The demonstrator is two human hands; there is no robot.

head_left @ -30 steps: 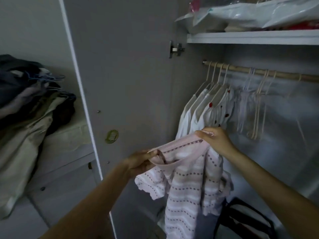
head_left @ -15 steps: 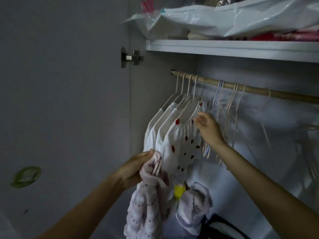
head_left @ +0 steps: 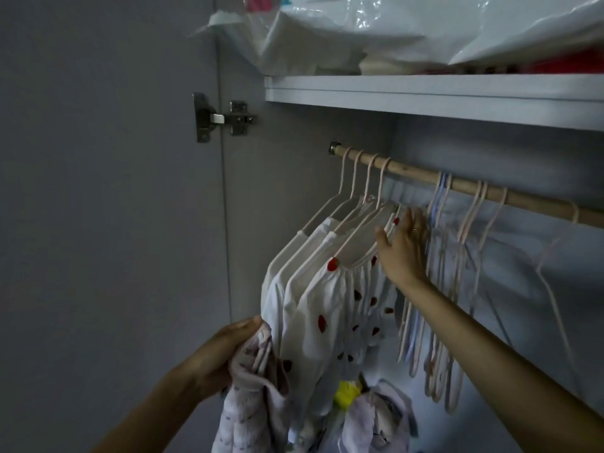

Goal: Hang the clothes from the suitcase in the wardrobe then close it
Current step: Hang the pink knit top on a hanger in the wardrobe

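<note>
My left hand (head_left: 225, 351) grips a bunched pink striped garment (head_left: 251, 393) low in front of the open wardrobe. A wooden rail (head_left: 415, 176) runs across the wardrobe under a shelf. Several white garments with red spots (head_left: 330, 305) hang on pale hangers at the rail's left end. My right hand (head_left: 403, 246) is raised between those garments and a bunch of empty hangers (head_left: 441, 289), fingers extended and touching the nearest garment's hanger. The suitcase is out of view.
The open wardrobe door (head_left: 108, 191) stands at the left, held by a metal hinge (head_left: 222, 117). The shelf (head_left: 425, 96) above the rail carries plastic-wrapped bundles (head_left: 392, 31). More clothes and a yellow item (head_left: 348, 392) lie at the wardrobe's bottom.
My right hand let go of the pink garment and rose to the hangers on the rail. My left hand now holds the garment alone, bunched. The view shifted up and right into the wardrobe.
</note>
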